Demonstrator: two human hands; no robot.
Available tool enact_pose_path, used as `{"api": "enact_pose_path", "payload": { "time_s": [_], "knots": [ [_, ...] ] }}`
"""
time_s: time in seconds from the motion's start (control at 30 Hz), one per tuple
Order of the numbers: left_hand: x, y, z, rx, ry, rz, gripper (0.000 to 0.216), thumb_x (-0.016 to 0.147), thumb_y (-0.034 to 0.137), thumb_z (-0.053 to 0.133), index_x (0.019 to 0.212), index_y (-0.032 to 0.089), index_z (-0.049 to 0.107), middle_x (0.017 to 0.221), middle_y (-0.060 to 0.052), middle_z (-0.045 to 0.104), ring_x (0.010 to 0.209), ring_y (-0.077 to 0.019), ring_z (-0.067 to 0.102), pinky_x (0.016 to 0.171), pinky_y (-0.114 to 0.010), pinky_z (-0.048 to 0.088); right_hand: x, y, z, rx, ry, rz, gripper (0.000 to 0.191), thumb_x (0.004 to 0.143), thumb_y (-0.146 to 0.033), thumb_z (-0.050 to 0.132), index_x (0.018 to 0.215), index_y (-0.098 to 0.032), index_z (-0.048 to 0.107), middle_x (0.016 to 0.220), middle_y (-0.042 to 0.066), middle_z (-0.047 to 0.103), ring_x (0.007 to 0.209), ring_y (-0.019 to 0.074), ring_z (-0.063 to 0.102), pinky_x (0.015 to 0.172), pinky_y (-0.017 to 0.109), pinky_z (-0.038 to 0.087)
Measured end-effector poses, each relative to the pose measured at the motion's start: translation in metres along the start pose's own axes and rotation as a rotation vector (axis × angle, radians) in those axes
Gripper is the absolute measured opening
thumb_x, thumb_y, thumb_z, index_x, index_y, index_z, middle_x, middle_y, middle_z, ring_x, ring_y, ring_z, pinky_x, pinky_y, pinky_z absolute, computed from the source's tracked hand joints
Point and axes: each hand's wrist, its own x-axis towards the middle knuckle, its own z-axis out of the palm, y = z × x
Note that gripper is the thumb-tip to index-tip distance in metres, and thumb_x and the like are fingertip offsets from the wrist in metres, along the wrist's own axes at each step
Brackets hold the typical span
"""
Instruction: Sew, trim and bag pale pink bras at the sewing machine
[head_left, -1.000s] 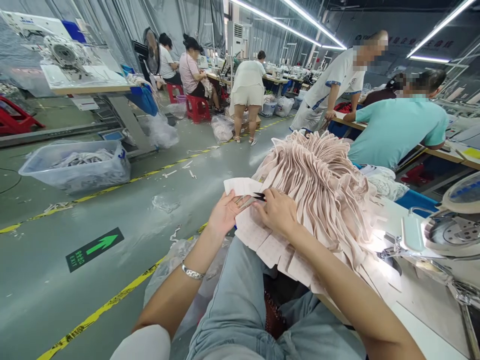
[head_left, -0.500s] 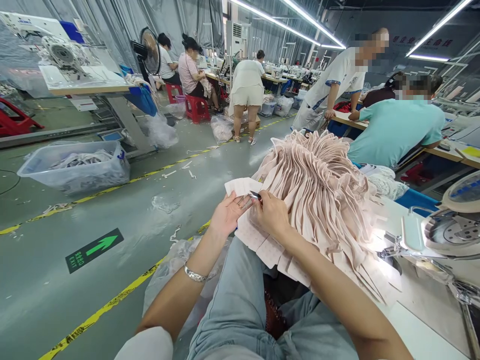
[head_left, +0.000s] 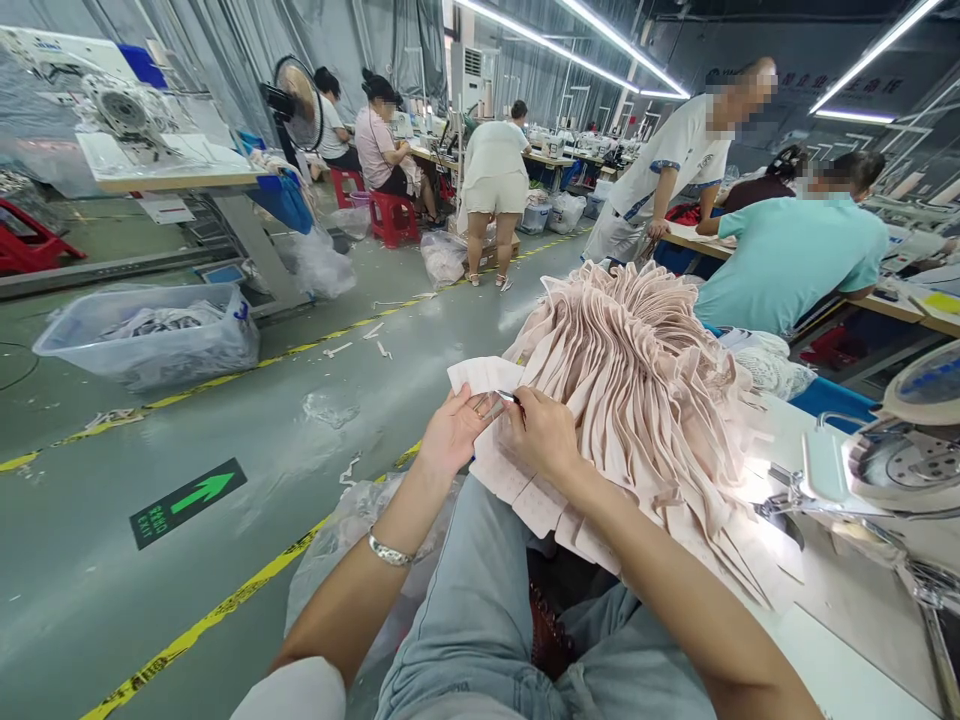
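My left hand (head_left: 450,432) is closed on the edge of a pale pink fabric piece (head_left: 482,373), just left of a large bundle. In my right hand (head_left: 546,432) is a small pair of thread snips (head_left: 508,397), its blades pointing left toward the left fingers and the cloth edge. Fingers hide the handles, and I cannot make out any thread between the blades. Beside and beyond both hands rises the bundle of pale pink fabric pieces (head_left: 615,370), standing in many folds; its lower flaps hang over my lap under the right forearm.
To the right is a sewing machine (head_left: 832,465) with its lamp lit, on a white table (head_left: 832,640). A clear plastic bag (head_left: 330,560) lies by my left leg. Farther off are a plastic bin (head_left: 150,345), a fan (head_left: 300,105), red stools (head_left: 394,218) and several people at work.
The snips have tilted slightly, within the right hand's grip. Both hands stay almost in place, and the bundle has not moved.
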Motion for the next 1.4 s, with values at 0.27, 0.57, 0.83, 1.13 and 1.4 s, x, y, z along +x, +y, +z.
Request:
{"api": "enact_pose_path", "payload": {
  "time_s": [0.27,0.57,0.83,1.13,1.4],
  "knots": [
    [0.003,-0.002,-0.001,-0.036,-0.024,-0.014,0.021,0.098,0.012,0.041,0.101,0.016,0.062,0.094,-0.008,0.073,0.083,-0.0166,0.071,0.085,-0.035,0.058,0.000,-0.002,0.002,-0.023,0.017,-0.014,0.025,0.102,-0.030,0.041,0.103,-0.017,0.062,0.103,0.008,0.071,0.082,0.0200,0.065,0.058,0.030,0.028],
    [0.000,-0.002,0.001,-0.019,-0.015,-0.015,0.029,0.099,0.012,0.040,0.118,0.017,0.061,0.091,-0.007,0.073,0.077,-0.0162,0.070,0.081,-0.033,0.057,0.002,-0.003,0.006,-0.013,0.031,-0.034,0.027,0.103,-0.029,0.041,0.094,-0.017,0.064,0.090,0.006,0.071,0.078,0.0192,0.065,0.058,0.029,0.028],
    [0.004,-0.003,-0.006,-0.005,-0.043,-0.025,0.014,0.095,0.013,0.051,0.104,0.016,0.061,0.085,-0.005,0.073,0.062,-0.0124,0.066,0.064,-0.026,0.054,0.001,-0.003,0.009,0.105,0.162,-0.086,0.029,0.097,-0.036,0.051,0.116,-0.016,0.060,0.095,0.007,0.073,0.081,0.0201,0.067,0.059,0.027,0.033],
    [0.001,-0.003,-0.004,0.022,-0.014,-0.075,0.015,0.094,0.018,0.054,0.106,0.015,0.063,0.087,-0.007,0.073,0.071,-0.0163,0.070,0.074,-0.030,0.057,0.012,0.012,0.028,0.063,0.480,-0.540,0.031,0.096,-0.007,0.041,0.083,-0.019,0.067,0.067,0.000,0.064,0.059,0.0122,0.053,0.061,0.027,0.032],
    [0.005,-0.005,-0.005,-0.025,-0.020,-0.032,0.023,0.096,0.015,0.047,0.113,0.018,0.062,0.100,-0.009,0.074,0.097,-0.0218,0.072,0.099,-0.044,0.052,-0.021,0.004,0.017,0.050,0.406,-0.926,0.028,0.102,-0.021,0.040,0.083,-0.018,0.060,0.061,-0.002,0.056,0.056,0.0123,0.048,0.058,0.028,0.028]
  ]
}}
